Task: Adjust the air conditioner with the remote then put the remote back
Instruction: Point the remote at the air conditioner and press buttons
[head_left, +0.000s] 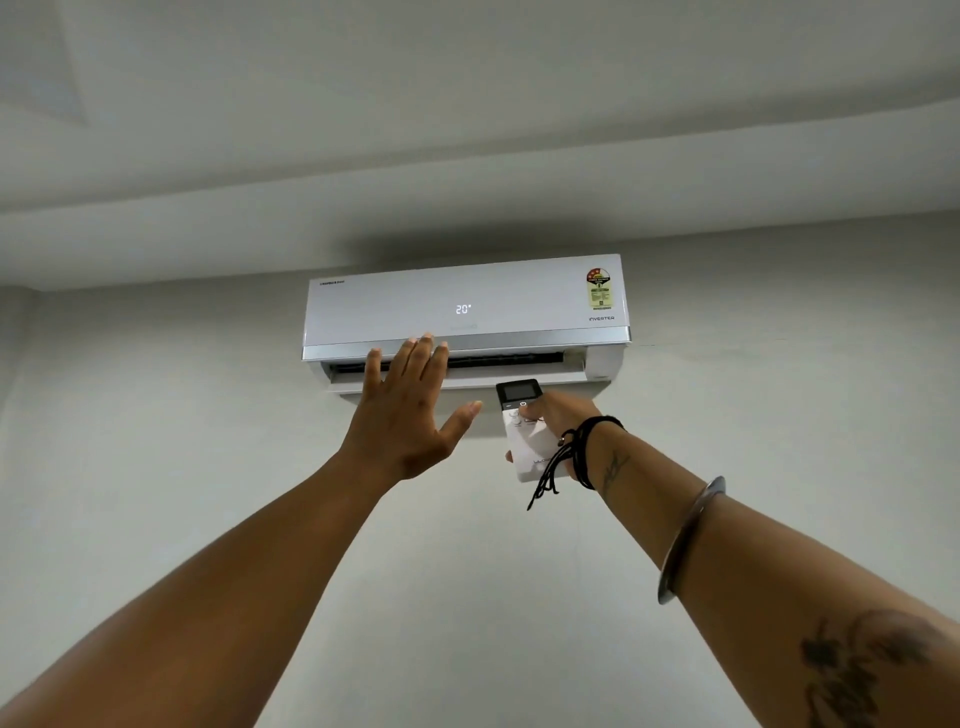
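Note:
A white wall-mounted air conditioner hangs high on the wall, its front display reading 20 and its lower flap open. My left hand is raised flat with fingers spread, in front of the left part of the air outlet. My right hand grips a white remote with a dark screen on top, pointed up at the unit just below its flap. The thumb rests on the buttons under the screen. Black thread bands and a metal bangle sit on the right arm.
A plain pale wall surrounds the unit, and the ceiling with a stepped cornice lies just above it. An energy label sticker is stuck on the unit's upper right corner.

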